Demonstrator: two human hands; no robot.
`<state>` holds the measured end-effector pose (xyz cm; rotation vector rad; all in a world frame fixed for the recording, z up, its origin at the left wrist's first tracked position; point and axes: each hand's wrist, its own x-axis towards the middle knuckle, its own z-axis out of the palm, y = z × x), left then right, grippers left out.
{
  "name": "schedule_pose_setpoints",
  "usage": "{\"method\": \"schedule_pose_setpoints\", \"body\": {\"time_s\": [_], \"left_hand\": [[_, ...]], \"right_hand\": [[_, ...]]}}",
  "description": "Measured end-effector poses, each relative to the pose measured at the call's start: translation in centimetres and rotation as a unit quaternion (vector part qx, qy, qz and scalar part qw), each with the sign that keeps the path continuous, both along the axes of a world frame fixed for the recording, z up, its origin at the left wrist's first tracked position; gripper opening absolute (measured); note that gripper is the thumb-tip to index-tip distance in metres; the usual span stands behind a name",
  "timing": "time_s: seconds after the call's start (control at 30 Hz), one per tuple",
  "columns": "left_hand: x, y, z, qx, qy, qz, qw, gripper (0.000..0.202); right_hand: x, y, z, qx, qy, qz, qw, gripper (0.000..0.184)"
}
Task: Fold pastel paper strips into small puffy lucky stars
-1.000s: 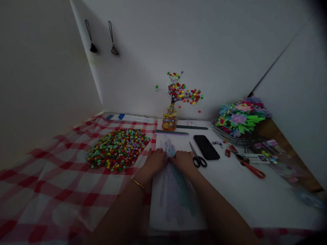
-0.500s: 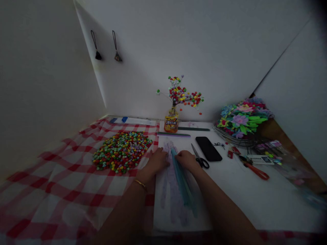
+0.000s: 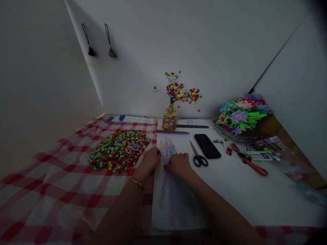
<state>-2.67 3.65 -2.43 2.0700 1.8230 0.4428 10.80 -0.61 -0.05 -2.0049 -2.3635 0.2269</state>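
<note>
Thin pale purple strips [image 3: 162, 190] lie lengthwise on a white board [image 3: 159, 217] in front of me, with teal strips [image 3: 187, 195] over their right side. My right hand [image 3: 179, 163] is closed above the teal strips, which show beyond and below it. Its fingertips point left, over the purple ones; what they hold is hidden. At the board's left edge, my left hand [image 3: 152, 158] has its fingers curled together, and anything in them is too small to make out. A heap of small colourful folded stars [image 3: 120, 149] lies left of it on a red-and-white checked cloth [image 3: 63, 183].
Black-handled scissors [image 3: 199, 158] and a black phone [image 3: 207, 146] lie right of my right hand. Behind stands a bottle [image 3: 169, 119] holding star-tipped stems. Farther right are orange-handled pliers [image 3: 257, 168] and a bunch of fuzzy flowers [image 3: 240, 115]. Dark and purple strips [image 3: 172, 132] lie crosswise.
My right hand has moved left across the teal strips and its fingers have curled in. My left hand has drawn slightly left, away from the strips. The view has shifted a little.
</note>
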Motion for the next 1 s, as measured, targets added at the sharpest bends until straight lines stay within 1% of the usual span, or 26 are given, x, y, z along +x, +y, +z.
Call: {"method": "schedule_pose_setpoints", "body": {"time_s": [0.07,0.13,0.27,0.33,0.4,0.47,0.57,0.7,0.8,0.87,0.93,1.0], "left_hand": [[-0.1,-0.1,0.1,-0.004,-0.022,-0.006,1.0,0.022],[-0.1,-0.1,0.1,-0.01,-0.045,-0.006,0.999,0.021],[0.0,-0.2,0.2,-0.026,-0.113,0.011,0.993,0.019],[0.1,-0.2,0.3,-0.044,-0.161,0.026,0.986,0.018],[0.2,-0.2,0.4,-0.073,-0.221,0.037,0.972,0.018],[0.3,-0.4,0.5,-0.112,-0.292,0.037,0.949,0.02],[0.5,-0.7,0.8,-0.16,-0.4,0.026,0.902,0.023],[0.6,-1.1,1.1,-0.194,-0.507,0.014,0.84,0.025],[0.7,-1.1,1.1,-0.196,-0.565,0.01,0.801,0.024],[0.6,-1.1,1.2,-0.196,-0.593,0.009,0.781,0.023],[0.5,-1.1,1.4,-0.2,-0.612,0.007,0.765,0.022],[0.3,-1.3,1.8,-0.204,-0.626,0.0,0.753,0.02]], "right_hand": [[0.0,0.1,-0.2,-0.004,-0.003,-0.001,1.0,0.025],[0.1,0.3,-0.4,-0.006,0.001,-0.004,1.0,0.024],[0.2,0.6,-0.6,-0.011,0.03,-0.017,0.999,0.023],[0.3,0.7,-0.4,-0.012,0.056,-0.027,0.998,0.022],[0.5,0.8,0.1,-0.008,0.092,-0.038,0.995,0.023],[0.8,0.9,0.6,-0.006,0.136,-0.046,0.99,0.024],[1.5,0.9,1.0,-0.024,0.213,-0.044,0.976,0.024],[2.1,0.9,0.5,-0.057,0.304,-0.031,0.95,0.024],[2.1,0.7,0.0,-0.076,0.354,-0.015,0.932,0.022],[2.2,0.6,0.0,-0.086,0.381,-0.002,0.921,0.021],[2.5,0.6,0.3,-0.083,0.404,0.003,0.911,0.022],[3.1,0.8,0.9,-0.057,0.426,-0.008,0.903,0.024]]}}
